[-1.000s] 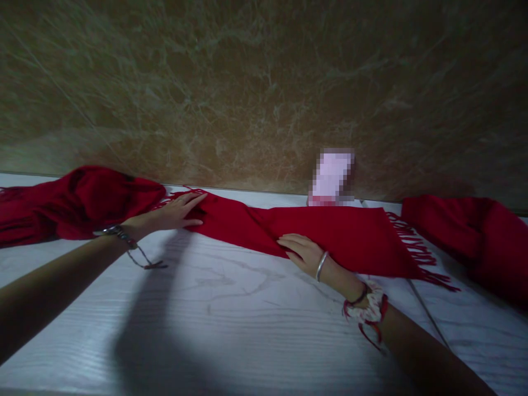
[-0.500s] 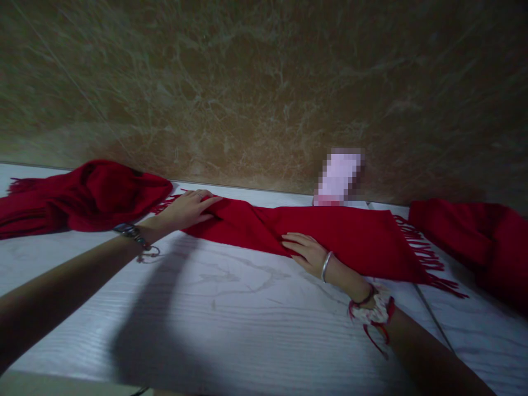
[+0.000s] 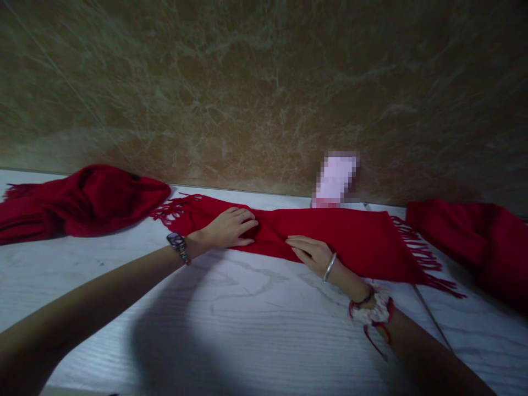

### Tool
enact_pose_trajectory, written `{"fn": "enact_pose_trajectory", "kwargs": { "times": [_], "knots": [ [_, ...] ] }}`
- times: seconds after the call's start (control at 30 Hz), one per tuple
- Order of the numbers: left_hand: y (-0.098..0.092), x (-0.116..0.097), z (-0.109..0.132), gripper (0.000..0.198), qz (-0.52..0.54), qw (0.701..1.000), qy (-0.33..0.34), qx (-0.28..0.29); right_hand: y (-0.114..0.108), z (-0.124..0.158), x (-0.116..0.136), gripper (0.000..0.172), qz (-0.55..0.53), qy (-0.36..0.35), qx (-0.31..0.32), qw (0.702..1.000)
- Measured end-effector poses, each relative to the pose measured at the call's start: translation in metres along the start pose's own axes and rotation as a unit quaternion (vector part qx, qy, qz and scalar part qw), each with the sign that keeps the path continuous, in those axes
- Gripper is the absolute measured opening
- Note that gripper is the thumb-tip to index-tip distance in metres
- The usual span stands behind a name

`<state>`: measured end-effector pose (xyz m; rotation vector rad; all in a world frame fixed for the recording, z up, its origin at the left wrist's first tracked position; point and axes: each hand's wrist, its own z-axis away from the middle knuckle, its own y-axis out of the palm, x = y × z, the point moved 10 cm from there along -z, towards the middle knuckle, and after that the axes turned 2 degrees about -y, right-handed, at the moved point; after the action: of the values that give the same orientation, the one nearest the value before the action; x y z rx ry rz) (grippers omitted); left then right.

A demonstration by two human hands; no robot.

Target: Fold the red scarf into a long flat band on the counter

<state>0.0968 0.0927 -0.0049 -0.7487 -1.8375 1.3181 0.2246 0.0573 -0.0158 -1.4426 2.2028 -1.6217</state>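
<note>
A red scarf with fringed ends lies lengthwise along the white wood-grain table, creased near its middle. My left hand rests on the scarf left of the crease, its fingers slightly bent and spread over the cloth. On the lower edge, just right of the crease, my right hand lies with fingers stretched out. Neither hand visibly grips the fabric, though the left fingertips are partly hard to make out.
A bunched red scarf lies at the left, and another folded red cloth at the right. Behind the table stands a brown marbled wall. A blurred-out pink item leans there.
My left hand has slid right along the scarf, from near its left fringe toward the middle crease. The left fringe is now uncovered. My right hand has barely moved.
</note>
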Motion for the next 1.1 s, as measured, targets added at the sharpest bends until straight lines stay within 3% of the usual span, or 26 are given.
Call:
{"fn": "enact_pose_trajectory", "kwargs": {
  "times": [0.2, 0.4, 0.5, 0.57, 0.63, 0.73, 0.8, 0.97, 1.1],
  "knots": [
    [-0.005, -0.013, -0.006, 0.039, 0.018, 0.999, -0.027, -0.023, 0.000, 0.000, 0.001, 0.030, 0.008, -0.001, -0.018, 1.000],
    [-0.010, -0.019, -0.020, 0.017, -0.029, 0.997, -0.054, -0.037, -0.015, -0.001, -0.003, 0.029, 0.042, 0.012, -0.074, 0.996],
    [-0.018, 0.002, -0.010, 0.025, -0.062, 0.995, -0.065, -0.040, -0.034, 0.002, 0.000, 0.029, 0.083, 0.025, -0.128, 0.988],
    [-0.024, 0.033, 0.009, 0.031, -0.081, 0.991, -0.099, -0.022, -0.042, 0.003, 0.005, 0.030, 0.097, 0.018, -0.149, 0.984],
    [-0.027, 0.071, 0.035, 0.034, -0.096, 0.985, -0.146, 0.010, -0.037, 0.001, 0.013, 0.031, 0.096, -0.012, -0.124, 0.988],
    [-0.029, 0.120, 0.078, 0.034, -0.117, 0.970, -0.207, 0.058, -0.010, -0.001, 0.021, 0.034, 0.097, -0.069, -0.011, 0.993],
    [-0.024, 0.134, 0.100, 0.034, -0.094, 0.971, -0.205, 0.082, 0.009, 0.001, 0.021, 0.039, 0.106, -0.085, 0.064, 0.989],
    [0.004, 0.111, 0.121, 0.038, -0.034, 0.982, -0.119, 0.141, 0.025, 0.004, 0.013, 0.046, 0.106, -0.073, 0.133, 0.983],
    [0.009, 0.094, 0.111, 0.031, -0.033, 0.988, -0.095, 0.119, 0.025, 0.004, 0.012, 0.045, 0.089, -0.065, 0.144, 0.983]
  ]
}}
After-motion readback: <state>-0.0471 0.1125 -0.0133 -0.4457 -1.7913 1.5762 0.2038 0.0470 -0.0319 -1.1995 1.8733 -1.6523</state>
